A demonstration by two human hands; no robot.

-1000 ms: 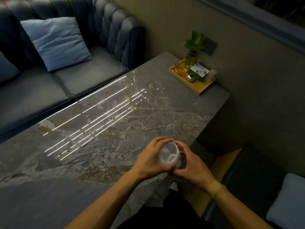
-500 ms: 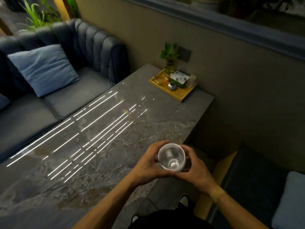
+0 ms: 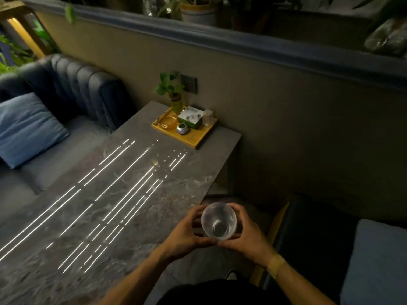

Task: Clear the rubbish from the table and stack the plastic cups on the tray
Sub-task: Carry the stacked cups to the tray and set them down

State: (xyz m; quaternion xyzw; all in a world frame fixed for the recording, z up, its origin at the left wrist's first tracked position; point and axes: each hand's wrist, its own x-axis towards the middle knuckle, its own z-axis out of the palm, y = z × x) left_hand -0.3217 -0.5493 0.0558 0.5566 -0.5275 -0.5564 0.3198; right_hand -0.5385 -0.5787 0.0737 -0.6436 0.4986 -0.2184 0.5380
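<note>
A clear plastic cup (image 3: pixel 218 221) is held between both hands, to be carried to the tray.

The cup is gripped upright in the lower middle of the frame, at the near edge of the table (image 3: pixel 123 194); the left hand (image 3: pixel 187 233) and the right hand (image 3: pixel 246 235) are wrapped around its sides, fingers curled. Whether it is one cup or several nested cannot be told. The yellow tray (image 3: pixel 193 137), well apart in the upper middle, is already crowded, so a free spot must be chosen.
</note>
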